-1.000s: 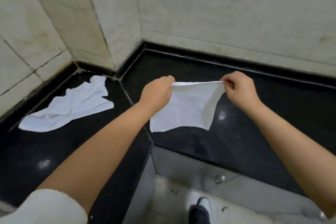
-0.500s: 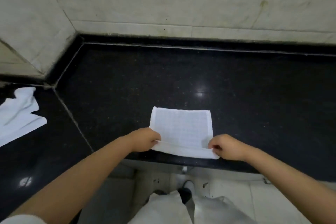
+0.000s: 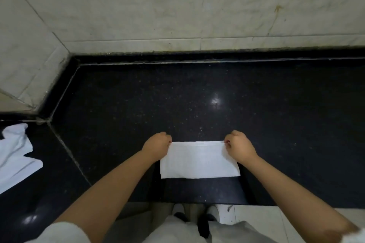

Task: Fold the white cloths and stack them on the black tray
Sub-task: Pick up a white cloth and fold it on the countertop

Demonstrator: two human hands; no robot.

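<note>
A white cloth (image 3: 199, 161) lies flat on the black stone counter (image 3: 197, 94), folded into a wide rectangle near the front edge. My left hand (image 3: 157, 144) pinches its far left corner. My right hand (image 3: 240, 145) pinches the far right corner. Both hands rest at the cloth's far edge with fingers closed on the fabric. A second white cloth (image 3: 14, 156) lies crumpled and unfolded at the far left of the counter. No separate black tray shows in this view.
A pale tiled wall (image 3: 177, 6) rises behind the counter and angles inward at the left corner. The counter's front edge runs just below the folded cloth. Below it I see light floor tiles (image 3: 256, 215), my light trousers and my shoes.
The cloth went from hanging between my hands to lying flat on the counter. My hands then carried the near edge over to the far edge, halving it into a narrower rectangle.
</note>
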